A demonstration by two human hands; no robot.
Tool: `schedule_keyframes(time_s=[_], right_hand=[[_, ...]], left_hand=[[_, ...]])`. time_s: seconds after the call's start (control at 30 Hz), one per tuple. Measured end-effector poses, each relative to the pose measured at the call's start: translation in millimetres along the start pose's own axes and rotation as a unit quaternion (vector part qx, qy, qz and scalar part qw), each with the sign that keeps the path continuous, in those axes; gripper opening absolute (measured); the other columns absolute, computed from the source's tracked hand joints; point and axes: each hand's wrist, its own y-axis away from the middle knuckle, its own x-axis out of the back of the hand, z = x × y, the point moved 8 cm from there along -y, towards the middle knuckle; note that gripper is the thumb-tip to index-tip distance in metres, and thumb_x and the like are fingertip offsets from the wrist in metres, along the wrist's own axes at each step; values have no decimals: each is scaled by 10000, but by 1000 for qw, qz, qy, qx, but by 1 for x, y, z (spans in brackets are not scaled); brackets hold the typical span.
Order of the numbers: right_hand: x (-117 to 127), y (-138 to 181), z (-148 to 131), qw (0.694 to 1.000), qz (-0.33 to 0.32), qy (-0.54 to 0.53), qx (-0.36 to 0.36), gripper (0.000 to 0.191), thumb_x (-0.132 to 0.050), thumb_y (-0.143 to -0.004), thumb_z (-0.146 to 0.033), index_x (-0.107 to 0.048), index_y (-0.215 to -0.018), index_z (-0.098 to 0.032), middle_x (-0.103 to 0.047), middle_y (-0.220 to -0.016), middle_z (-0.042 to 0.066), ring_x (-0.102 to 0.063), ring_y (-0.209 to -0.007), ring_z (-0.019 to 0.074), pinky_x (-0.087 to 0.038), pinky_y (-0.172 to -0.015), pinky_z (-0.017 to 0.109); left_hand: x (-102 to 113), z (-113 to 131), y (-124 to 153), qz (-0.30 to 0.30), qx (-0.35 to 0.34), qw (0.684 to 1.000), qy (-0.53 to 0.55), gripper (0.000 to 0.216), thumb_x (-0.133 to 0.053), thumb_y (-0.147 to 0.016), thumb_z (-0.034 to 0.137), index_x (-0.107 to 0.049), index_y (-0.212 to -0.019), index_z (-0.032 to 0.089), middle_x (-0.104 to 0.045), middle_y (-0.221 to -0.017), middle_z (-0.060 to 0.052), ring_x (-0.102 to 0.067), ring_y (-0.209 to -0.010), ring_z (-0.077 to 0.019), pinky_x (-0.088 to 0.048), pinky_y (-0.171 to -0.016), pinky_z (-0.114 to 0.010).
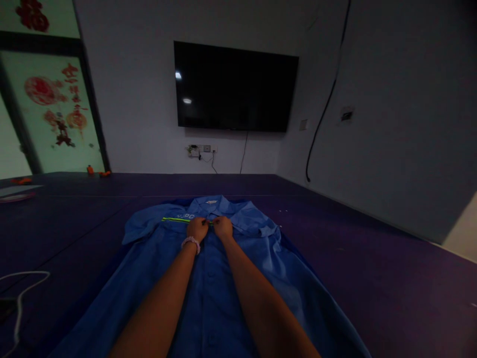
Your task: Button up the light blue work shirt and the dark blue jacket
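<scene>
A blue work shirt (268,268) with a yellow-green reflective stripe lies spread flat on the dark purple surface (372,258), collar away from me. My left hand (197,228), with a pink bead bracelet at the wrist, and my right hand (222,227) meet at the upper chest, just below the collar. Both have fingers pinched together on the shirt's front placket. What exactly sits between the fingertips is too small to see.
A black wall screen (234,87) hangs ahead, with sockets and cables under it. A white cable (22,288) lies at the left edge. Small orange objects (97,172) rest at the far left by a decorated window. The right wall stands close.
</scene>
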Motion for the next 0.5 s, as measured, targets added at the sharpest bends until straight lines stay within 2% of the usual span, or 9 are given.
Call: schedule_keyframes(time_s=[0.2,0.5], right_hand=[[-3,1,-3,1000,-11,-1,14,240,-479,-761,-164,-693,-868,-183,-690,-845,83,-626,-851,175,-434,-729,204],[-6,0,-3,1000,-17,2,12,206,-515,-753,-192,-675,-883,-193,-687,-859,65,-625,-852,169,-430,-719,202]], left_hand=[[-5,3,-7,6,-41,999,10,262,-489,-807,256,-630,-1013,177,-632,-1054,-63,-549,-997,-158,-385,-855,-227],[-6,3,-9,2,-24,1000,10,230,-511,-790,244,-644,-955,154,-640,-1008,-92,-566,-971,-184,-405,-805,-243]])
